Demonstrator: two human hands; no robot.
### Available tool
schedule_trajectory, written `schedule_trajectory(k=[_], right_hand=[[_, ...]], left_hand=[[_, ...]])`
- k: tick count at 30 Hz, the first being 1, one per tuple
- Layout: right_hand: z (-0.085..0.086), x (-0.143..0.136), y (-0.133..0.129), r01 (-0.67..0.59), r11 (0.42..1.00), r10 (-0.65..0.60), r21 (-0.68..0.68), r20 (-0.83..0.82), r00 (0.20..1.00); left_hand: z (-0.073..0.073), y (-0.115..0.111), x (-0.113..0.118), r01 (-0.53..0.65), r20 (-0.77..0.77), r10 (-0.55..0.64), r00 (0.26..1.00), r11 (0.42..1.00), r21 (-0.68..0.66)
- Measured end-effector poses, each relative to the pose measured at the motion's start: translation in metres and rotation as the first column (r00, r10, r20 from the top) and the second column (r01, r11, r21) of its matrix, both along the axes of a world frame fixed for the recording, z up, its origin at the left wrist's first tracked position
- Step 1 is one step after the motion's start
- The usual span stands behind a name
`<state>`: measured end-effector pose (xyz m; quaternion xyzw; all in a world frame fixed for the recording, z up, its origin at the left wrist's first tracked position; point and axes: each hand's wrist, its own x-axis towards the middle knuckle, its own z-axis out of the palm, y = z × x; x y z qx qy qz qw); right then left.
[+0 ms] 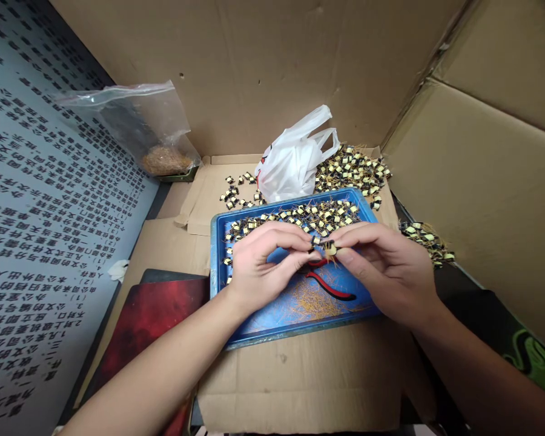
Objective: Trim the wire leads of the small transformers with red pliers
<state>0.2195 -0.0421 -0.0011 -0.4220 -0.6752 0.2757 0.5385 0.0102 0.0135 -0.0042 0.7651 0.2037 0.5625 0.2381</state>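
My left hand [270, 257] pinches a small wire-wound transformer [317, 240], black with pale yellow tape, between thumb and fingertips. Right beside it, my right hand [386, 263] grips a second small transformer [331, 249] with thin copper-coloured leads hanging down. The two parts are close together or touching; I cannot tell which. Both hands are over a blue tray [258, 336]. Under them lies a hand tool with red and black handles [331, 287], its head hidden. Copper-coloured wire clippings [315, 301] cover the tray's near floor, and many more transformers [300, 213] fill its far side.
Behind the tray stands a white plastic bag [293, 160], with a transformer heap [356, 169] to its right. Another pile [427, 242] lies farther right. A clear zip bag [154, 133] holds copper-coloured bits. Cardboard walls [254, 72] enclose the back and right; a red mat [158, 321] lies left.
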Motion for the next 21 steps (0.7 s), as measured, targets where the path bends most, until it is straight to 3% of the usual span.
schedule_trajectory(k=[4,6,9,11,17,19,21], right_hand=[[-0.007,0.006,0.009,0.187,0.964,-0.234,0.191,0.269,0.934],[-0.013,0.009,0.014,0.19,0.935,-0.308,0.301,0.418,0.855],[-0.02,0.009,0.019,0.179,0.928,-0.343,0.325,0.564,0.751],[-0.019,0.008,0.018,0.186,0.934,-0.334,0.306,0.562,0.757],[0.0,0.002,0.009,0.169,0.97,-0.22,0.174,0.331,0.918],[0.004,0.003,0.007,0.106,0.986,-0.145,0.13,0.344,0.928],[0.003,0.005,0.007,0.018,0.996,-0.059,0.092,0.468,0.882]], left_hand=[[-0.003,-0.004,0.001,0.02,0.031,-0.015,0.999,0.989,-0.144],[-0.003,-0.006,0.002,0.018,0.037,-0.011,0.999,0.978,-0.209],[-0.003,-0.008,0.003,0.025,0.043,-0.013,0.999,0.959,-0.282],[-0.001,-0.009,0.003,0.049,0.056,-0.034,0.998,0.952,-0.303],[-0.002,-0.009,0.002,0.103,0.057,-0.089,0.994,0.935,-0.339],[-0.003,-0.009,0.001,0.097,0.051,-0.084,0.995,0.924,-0.369],[-0.005,-0.008,0.001,0.107,0.083,-0.079,0.993,0.903,-0.416]])
